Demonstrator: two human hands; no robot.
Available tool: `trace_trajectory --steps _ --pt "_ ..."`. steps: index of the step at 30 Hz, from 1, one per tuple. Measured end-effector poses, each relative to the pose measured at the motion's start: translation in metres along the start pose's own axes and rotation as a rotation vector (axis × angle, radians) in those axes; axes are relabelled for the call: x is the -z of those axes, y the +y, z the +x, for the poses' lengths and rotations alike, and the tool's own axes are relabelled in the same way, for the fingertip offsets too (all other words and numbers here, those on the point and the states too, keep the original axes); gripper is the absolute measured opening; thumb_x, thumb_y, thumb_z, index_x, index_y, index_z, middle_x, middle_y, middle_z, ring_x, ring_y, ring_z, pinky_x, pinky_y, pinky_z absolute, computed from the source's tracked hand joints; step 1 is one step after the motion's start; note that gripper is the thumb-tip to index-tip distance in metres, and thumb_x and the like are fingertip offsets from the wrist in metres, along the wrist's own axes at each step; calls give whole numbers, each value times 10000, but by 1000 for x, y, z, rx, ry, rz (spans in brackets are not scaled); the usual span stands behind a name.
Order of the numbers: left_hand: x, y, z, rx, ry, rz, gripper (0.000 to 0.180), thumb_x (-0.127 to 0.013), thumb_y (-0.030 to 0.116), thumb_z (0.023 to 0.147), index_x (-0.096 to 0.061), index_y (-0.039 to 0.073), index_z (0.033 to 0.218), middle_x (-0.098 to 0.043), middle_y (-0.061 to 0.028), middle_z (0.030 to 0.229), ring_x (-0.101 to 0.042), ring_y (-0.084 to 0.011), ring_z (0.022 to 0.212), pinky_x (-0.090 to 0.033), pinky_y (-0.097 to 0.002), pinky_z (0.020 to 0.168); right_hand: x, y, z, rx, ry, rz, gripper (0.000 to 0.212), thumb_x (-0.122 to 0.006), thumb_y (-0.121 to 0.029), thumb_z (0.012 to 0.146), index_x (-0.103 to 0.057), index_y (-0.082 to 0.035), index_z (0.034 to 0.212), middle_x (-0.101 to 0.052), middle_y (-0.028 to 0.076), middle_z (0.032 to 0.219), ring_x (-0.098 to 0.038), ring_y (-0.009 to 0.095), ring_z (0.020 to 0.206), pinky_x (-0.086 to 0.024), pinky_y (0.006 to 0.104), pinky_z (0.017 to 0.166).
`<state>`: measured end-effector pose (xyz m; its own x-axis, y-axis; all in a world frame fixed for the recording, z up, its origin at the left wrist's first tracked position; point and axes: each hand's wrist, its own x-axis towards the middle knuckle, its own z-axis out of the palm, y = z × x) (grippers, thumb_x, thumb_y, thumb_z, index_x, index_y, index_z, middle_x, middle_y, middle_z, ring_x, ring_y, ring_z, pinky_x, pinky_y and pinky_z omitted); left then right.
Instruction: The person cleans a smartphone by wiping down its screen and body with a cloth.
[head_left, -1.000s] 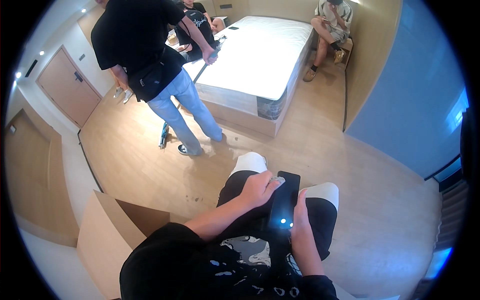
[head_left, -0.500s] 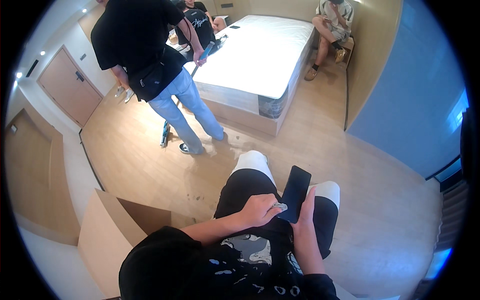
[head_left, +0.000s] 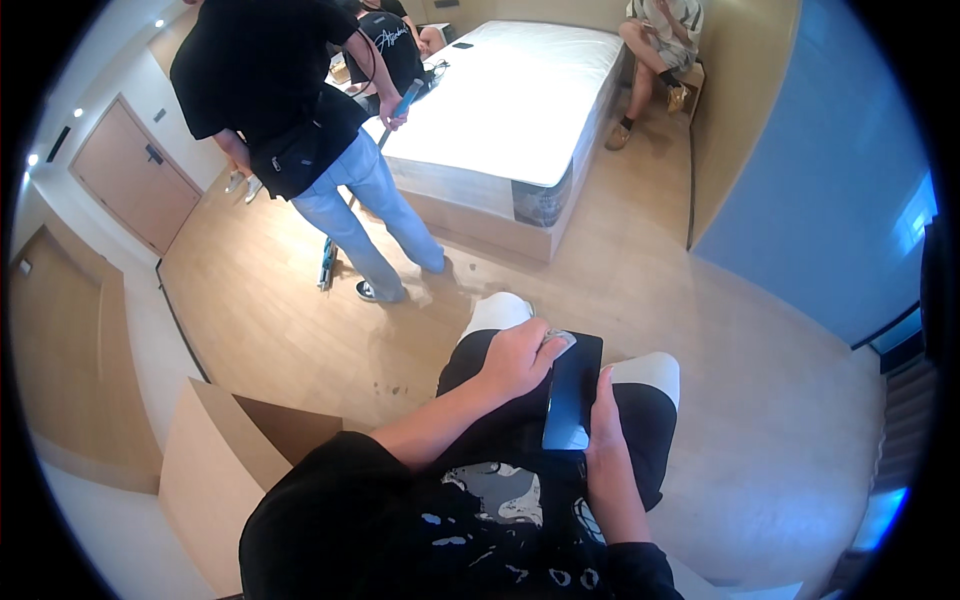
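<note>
A dark smartphone (head_left: 575, 388) lies above my lap, its black screen facing up and a pale reflection at its near end. My right hand (head_left: 605, 425) holds it along the right side, with the thumb on the edge and the other fingers hidden beneath. My left hand (head_left: 518, 360) is closed on a small, crumpled, whitish-grey wipe (head_left: 564, 342), possibly cloth or tissue. That wipe is at the upper left corner of the phone and seems to touch the screen.
Ahead on the left stands a person (head_left: 270, 100) holding a mop (head_left: 327, 265) by its handle. A bare white mattress (head_left: 500, 120) on a bed base is beyond. Others sit around the bed. An open wooden cabinet (head_left: 215, 450) is close on my left.
My left hand has moved up along the phone with the wipe, from its lower left side to its far end. The phone has turned slightly and now points straighter away from me.
</note>
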<state>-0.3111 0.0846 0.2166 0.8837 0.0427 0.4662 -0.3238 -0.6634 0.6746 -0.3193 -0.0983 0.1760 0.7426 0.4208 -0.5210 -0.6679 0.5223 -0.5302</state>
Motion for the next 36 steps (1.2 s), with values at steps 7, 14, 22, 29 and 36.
trace_trajectory --steps 7,14,22,29,36 --pt "-6 11 -35 -12 -177 -54 276 -669 278 947 -599 26 859 -631 -184 753 -645 -387 700 -509 -428 618 -6 -6 3 62 54 156 645 -321 -602 1054 -547 -65 1329 -667 112 1146 -669 253 1020 -558 399 891" --pt "-4 17 -69 139 -188 -235 260 -647 260 975 -580 12 932 -645 -141 753 -654 -278 664 -502 -379 602 1 -4 5 265 30 270 609 -344 -605 1048 -581 -89 1268 -672 101 1116 -667 264 1013 -547 412 907" --pt "-21 7 -93 473 -283 -630 226 -615 226 1018 -463 74 1089 -570 5 855 -529 -54 697 -453 -237 613 -10 1 4 289 114 347 645 -387 -623 1029 -522 -97 1377 -620 93 1303 -573 281 1225 -421 433 1092" --pt "-25 2 -86 584 -54 -744 229 -629 218 1015 -475 63 1081 -569 -10 861 -542 -50 731 -455 -240 609 -8 7 -6 344 -226 172 799 -509 -677 949 -380 -120 1507 -468 76 1506 -413 293 1405 -263 473 1196" --pt "-8 -15 -67 558 120 -806 206 -618 185 1014 -476 65 1104 -577 -29 948 -551 -76 859 -479 -256 749 -4 8 -10 374 -528 122 1106 -669 -799 738 -330 -121 1543 -360 80 1582 -331 317 1461 -261 543 1184"
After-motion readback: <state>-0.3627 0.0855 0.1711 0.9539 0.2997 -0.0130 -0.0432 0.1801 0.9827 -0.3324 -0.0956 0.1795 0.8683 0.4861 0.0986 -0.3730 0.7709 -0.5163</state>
